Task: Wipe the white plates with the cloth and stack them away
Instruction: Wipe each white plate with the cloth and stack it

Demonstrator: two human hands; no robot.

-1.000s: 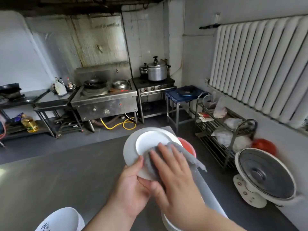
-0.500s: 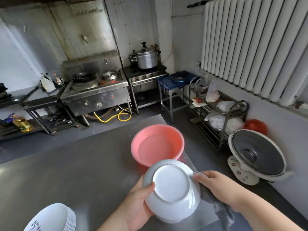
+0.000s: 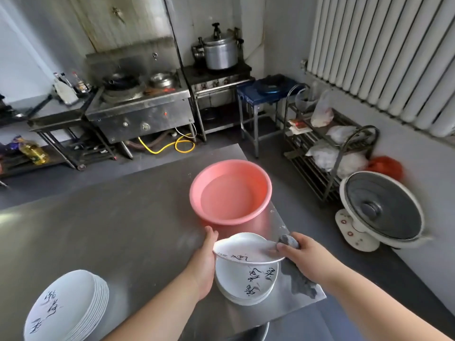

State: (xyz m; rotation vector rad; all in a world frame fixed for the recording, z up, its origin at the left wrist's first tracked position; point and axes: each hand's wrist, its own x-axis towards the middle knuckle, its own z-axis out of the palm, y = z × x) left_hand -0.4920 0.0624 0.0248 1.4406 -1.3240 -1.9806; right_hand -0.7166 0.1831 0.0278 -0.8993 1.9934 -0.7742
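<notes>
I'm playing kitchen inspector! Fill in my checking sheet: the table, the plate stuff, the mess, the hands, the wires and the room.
Surface: steel table, with plates near its front edge.
Job's things: white plate held tilted over a stack of plates; second stack at the near left; grey cloth hanging at the plate's right edge.
Clutter: pink basin behind the plates, seemingly holding water.
Grips: left hand grips the plate's left edge; right hand holds the cloth at its right edge.
Cables: yellow hose looped on the floor under the stove; nothing seen on the table.
Surroundings: pressure cooker, fan, radiator, wire rack.
</notes>
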